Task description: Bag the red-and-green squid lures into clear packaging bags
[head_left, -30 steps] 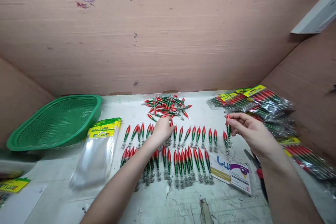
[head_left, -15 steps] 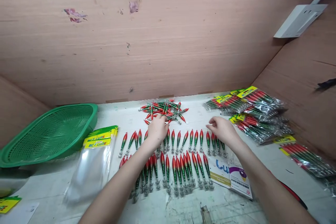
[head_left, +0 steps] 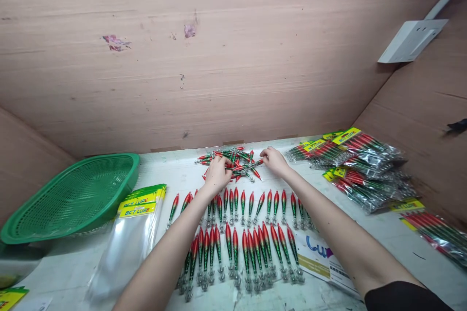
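My left hand (head_left: 218,173) is at the left front of a loose pile of red-and-green fishing lures (head_left: 235,153), its fingers curled and pressed together; what they hold, if anything, is hidden. On the pile's right side, my right hand (head_left: 274,161) pinches the red end of a fishing lure (head_left: 258,162) between thumb and fingers. Nearer to me, lures with silver hooks lie side by side in an upper row (head_left: 269,205) and a lower row (head_left: 245,255), red ends pointing away. My left forearm covers part of both rows on the left.
A green basket (head_left: 133,170) stands at the left, with clear bags (head_left: 127,243) under yellow headers beside it. Packed lures (head_left: 365,150) are heaped at the right. A printed card (head_left: 310,257) lies partly under my right forearm. The cardboard wall (head_left: 226,82) rises behind.
My right hand set its lure at the right end of the upper row, then moved left and away to the pile. My left hand moved from the upper row to the pile.
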A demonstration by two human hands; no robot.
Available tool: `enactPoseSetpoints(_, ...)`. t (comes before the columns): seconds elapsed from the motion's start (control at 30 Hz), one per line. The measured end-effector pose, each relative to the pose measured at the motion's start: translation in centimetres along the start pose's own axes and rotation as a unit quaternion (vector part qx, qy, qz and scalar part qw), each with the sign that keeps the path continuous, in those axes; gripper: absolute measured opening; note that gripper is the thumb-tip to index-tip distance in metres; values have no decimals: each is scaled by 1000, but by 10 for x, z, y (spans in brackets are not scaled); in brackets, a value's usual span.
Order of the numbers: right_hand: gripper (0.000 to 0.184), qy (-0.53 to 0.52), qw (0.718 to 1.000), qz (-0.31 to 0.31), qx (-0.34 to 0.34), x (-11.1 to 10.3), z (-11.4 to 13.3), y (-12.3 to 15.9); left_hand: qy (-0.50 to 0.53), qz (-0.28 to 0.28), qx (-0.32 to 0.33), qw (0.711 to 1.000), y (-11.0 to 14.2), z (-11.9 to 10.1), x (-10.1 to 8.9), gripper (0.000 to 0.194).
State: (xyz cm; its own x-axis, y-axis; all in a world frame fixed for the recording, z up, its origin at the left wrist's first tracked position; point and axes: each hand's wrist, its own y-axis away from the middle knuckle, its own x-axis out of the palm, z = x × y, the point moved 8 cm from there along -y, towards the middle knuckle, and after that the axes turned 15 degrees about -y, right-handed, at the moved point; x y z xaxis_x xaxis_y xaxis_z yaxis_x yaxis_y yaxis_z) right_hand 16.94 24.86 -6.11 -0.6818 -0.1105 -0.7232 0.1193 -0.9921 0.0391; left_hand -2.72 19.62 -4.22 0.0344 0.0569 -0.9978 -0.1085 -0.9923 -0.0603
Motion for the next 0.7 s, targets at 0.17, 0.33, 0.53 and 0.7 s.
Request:
enactPoseSetpoints(0.17, 33, -69, 993, 10, 93, 14, 6, -21, -6, 26, 48, 999, -14, -28, 2, 29)
enactPoseSetpoints(0.33, 33, -146, 974, 14, 170, 25, 7, -31, -31, 59, 63, 996, -24, -41, 0, 31)
enactPoseSetpoints(0.53, 34, -241, 950, 21, 196, 22, 6, -21, -42, 102, 106, 988, -31, -45, 1, 30)
enactPoseSetpoints(0.7, 35, -298, 938, 4, 175, 6, 8, -2, -42, 104, 139, 984, -29, -47, -3, 30)
